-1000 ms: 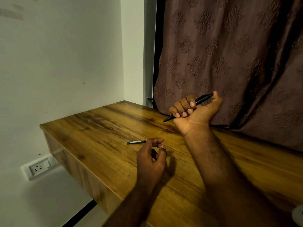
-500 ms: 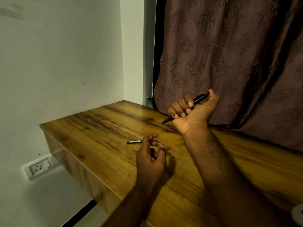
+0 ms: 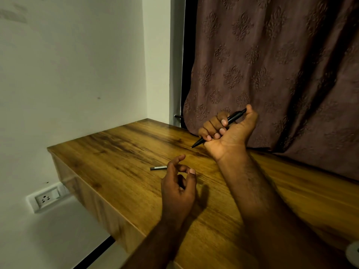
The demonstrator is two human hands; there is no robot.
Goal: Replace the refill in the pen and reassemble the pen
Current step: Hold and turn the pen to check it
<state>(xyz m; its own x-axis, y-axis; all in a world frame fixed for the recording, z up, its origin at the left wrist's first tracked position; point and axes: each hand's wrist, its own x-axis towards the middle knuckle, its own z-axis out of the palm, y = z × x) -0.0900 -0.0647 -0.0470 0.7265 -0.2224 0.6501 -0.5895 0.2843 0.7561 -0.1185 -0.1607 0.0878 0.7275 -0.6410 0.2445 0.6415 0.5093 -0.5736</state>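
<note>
My right hand (image 3: 228, 133) is raised above the wooden table (image 3: 120, 171), palm toward me. It grips a black pen (image 3: 233, 118) in its curled fingers, with the thumb on the pen's top end. The pen's tip points down and left toward the table. A short dark refill (image 3: 158, 168) lies flat on the table. My left hand (image 3: 177, 188) hovers just right of the refill with fingers loosely curled, holding nothing.
A brown patterned curtain (image 3: 281, 65) hangs behind the table on the right. A white wall is on the left, with a power socket (image 3: 46, 198) below the table edge. A pale round object (image 3: 353, 255) shows at the bottom right corner.
My right hand has lifted the pen slightly and shifted a little left. My left hand's fingers have spread apart a bit. The refill has not moved.
</note>
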